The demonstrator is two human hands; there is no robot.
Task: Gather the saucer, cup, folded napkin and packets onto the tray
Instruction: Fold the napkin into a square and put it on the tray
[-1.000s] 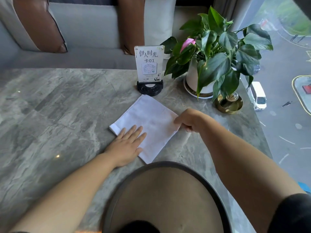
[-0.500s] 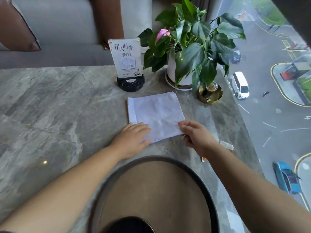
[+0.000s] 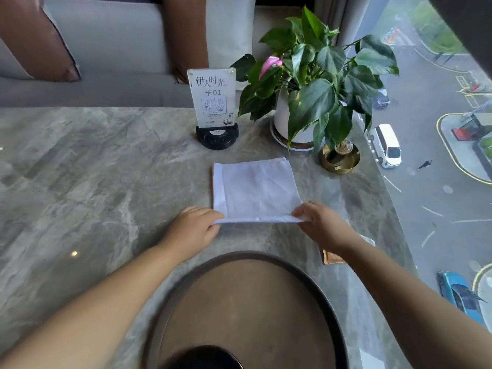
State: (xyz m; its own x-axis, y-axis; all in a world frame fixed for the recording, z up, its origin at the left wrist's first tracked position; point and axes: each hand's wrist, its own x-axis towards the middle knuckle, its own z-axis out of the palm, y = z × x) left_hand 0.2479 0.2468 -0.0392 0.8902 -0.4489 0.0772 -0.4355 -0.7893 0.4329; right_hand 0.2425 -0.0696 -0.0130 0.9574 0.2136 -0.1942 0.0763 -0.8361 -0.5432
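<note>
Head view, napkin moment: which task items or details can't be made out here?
- Packets: mostly hidden under the right forearm; only a tan corner and a pale edge show, so no count.
- Dark round object on the tray: cut off by the bottom edge; cup or saucer unclear.
- Table sign: small print too small.
- Each hand's grip on the napkin: fingertips partly tucked beneath it.

"伊人时光" and "卡01" on table sign (image 3: 211, 95)

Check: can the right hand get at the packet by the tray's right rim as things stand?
Probably not right away. The right hand is pinching the folded napkin's near corner, and its own wrist lies over most of the packet. Otherwise nothing blocks it; the tray sits just beside.
</note>
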